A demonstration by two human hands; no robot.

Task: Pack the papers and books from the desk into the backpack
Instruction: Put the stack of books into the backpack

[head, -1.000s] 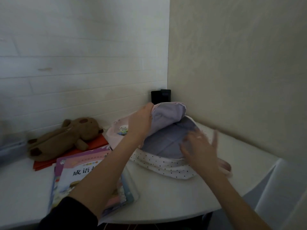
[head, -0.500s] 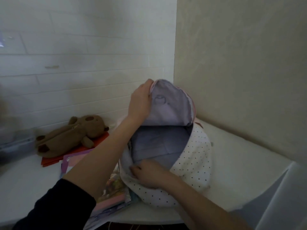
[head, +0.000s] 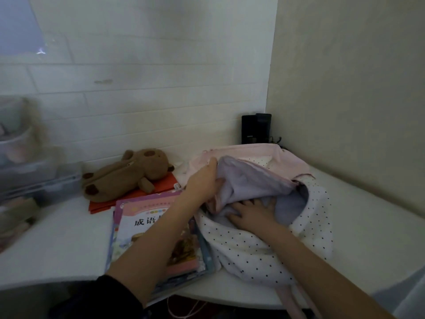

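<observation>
From the head view, the backpack (head: pixel 264 249) is seen lying on the table (head: pixel 368 215), white with black dots, its long axis running from the near edge toward the corner, its mouth turned up and left. The lilac-lined flap (head: pixel 253 178) is gripped at its rim by the left hand (head: pixel 204 180). The right hand (head: pixel 253 210) is laid flat inside the opening, fingers spread, nothing held. Just left of the backpack the books (head: pixel 147 226) are stacked; "成语" is read on the top cover, the rest hidden by the arm. Behind them a plush toy (head: pixel 128 173) is lying on red papers (head: pixel 161 185).
</observation>
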